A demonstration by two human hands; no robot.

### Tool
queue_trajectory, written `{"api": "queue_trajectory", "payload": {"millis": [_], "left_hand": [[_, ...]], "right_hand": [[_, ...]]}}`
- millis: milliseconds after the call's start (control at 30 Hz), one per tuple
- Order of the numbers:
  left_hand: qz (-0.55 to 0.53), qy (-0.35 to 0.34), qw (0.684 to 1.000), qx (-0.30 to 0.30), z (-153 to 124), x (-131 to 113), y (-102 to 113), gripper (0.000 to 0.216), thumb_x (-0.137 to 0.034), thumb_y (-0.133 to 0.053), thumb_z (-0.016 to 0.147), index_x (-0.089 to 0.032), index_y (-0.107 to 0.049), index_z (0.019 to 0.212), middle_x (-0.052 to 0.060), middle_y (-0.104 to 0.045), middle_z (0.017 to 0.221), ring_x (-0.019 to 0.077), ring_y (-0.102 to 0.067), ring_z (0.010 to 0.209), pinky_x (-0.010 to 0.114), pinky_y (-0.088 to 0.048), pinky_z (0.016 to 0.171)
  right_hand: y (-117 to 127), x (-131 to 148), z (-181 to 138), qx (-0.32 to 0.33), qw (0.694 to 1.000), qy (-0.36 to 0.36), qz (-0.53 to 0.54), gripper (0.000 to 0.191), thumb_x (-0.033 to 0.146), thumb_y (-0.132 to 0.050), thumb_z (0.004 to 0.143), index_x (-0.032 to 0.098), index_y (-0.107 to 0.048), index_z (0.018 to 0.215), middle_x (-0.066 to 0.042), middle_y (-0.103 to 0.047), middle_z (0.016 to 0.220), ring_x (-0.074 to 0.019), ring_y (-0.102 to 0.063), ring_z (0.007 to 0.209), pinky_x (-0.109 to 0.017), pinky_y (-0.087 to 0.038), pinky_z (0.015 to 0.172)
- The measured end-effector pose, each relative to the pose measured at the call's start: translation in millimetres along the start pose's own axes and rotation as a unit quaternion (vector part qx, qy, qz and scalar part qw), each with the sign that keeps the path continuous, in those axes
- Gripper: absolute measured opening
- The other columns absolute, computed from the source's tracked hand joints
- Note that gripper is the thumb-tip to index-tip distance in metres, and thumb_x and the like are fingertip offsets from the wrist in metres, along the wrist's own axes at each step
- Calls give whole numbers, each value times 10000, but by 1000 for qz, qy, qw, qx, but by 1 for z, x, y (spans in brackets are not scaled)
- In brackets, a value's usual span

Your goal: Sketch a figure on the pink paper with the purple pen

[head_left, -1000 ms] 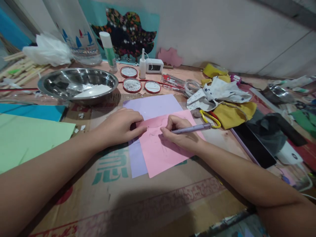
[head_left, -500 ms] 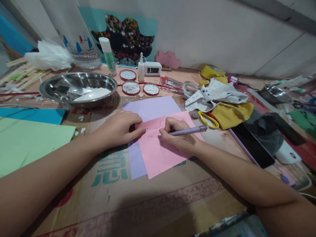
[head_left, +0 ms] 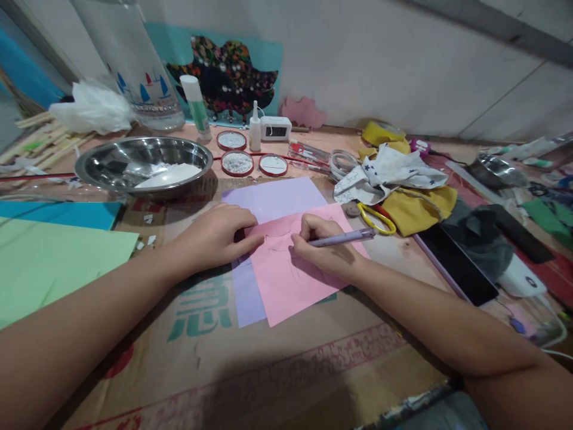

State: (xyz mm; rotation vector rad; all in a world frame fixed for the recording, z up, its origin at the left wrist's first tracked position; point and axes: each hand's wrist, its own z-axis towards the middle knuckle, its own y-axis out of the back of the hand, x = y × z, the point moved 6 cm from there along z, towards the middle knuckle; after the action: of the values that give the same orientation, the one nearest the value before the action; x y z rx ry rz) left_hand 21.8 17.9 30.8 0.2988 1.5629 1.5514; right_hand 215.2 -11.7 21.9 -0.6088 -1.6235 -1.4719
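My right hand (head_left: 329, 246) grips a light purple pen (head_left: 342, 238), its fingers closed around the front end over a pink sheet of paper (head_left: 286, 298). The pen's tip is hidden behind my fingers. Thin dark curved lines show on the pink paper around them. Lying on the left edge of that sheet, my left hand (head_left: 224, 234) holds nothing; its thumb is stretched onto the pink paper, apart from the other fingers. Beneath the pink sheet, and partly covered by it, is a lilac sheet (head_left: 277, 196), turned at a slightly different angle.
A steel bowl (head_left: 89, 164) stands back left, above green paper (head_left: 58, 257). Bead dishes (head_left: 237, 162), a glue bottle (head_left: 255, 131) and a glue stick (head_left: 196, 107) stand behind. Right are yellow-handled scissors (head_left: 378, 220), cloth scraps (head_left: 403, 170) and a phone (head_left: 456, 263). Cardboard (head_left: 250, 364) covers the work surface.
The camera has tipped slightly, so the background sits a little lower. My right hand has shifted very slightly with the pen. My left hand stays on the paper's edge.
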Motion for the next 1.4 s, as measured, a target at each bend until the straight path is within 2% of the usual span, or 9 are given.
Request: {"api": "queue_trajectory", "payload": {"millis": [133, 400, 600, 1400], "left_hand": [[0, -1, 1000, -2, 0, 0, 0, 371, -461, -536, 971, -217, -523, 692, 6, -558, 646, 181, -498, 643, 324, -337, 657], [3, -4, 1000, -5, 1, -1, 1, 364, -459, -538, 970, -217, -531, 698, 6, -568, 649, 179, -508, 643, 317, -343, 653], [-2, -8, 1000, -6, 0, -1, 1, 376, -468, -526, 977, -217, -526, 697, 6, -565, 649, 180, -510, 643, 317, -339, 651], [1, -13, 1000, -10, -1, -2, 1, 408, -489, -526, 999, -216, -530, 696, 10, -569, 662, 188, -517, 661, 319, -336, 648]], "right_hand": [[0, -1, 0, 6, 1000, -14, 20, 334, 329, -642, 855, 250, -366, 683, 78, -412, 571, -101, -346, 524, -263, -257, 518], [-2, 4, 1, 20, 1000, -4, -10, 330, 344, -636, 834, 250, -365, 670, 73, -428, 559, -105, -350, 527, -265, -258, 526], [0, 4, 0, -1, 1000, 1, -24, 305, 290, -601, 830, 248, -352, 660, 62, -441, 577, -112, -387, 550, -264, -284, 538], [11, -3, 1, -42, 999, 4, -32, 283, 266, -582, 843, 247, -372, 655, 64, -448, 567, -116, -422, 536, -272, -295, 542]]}}
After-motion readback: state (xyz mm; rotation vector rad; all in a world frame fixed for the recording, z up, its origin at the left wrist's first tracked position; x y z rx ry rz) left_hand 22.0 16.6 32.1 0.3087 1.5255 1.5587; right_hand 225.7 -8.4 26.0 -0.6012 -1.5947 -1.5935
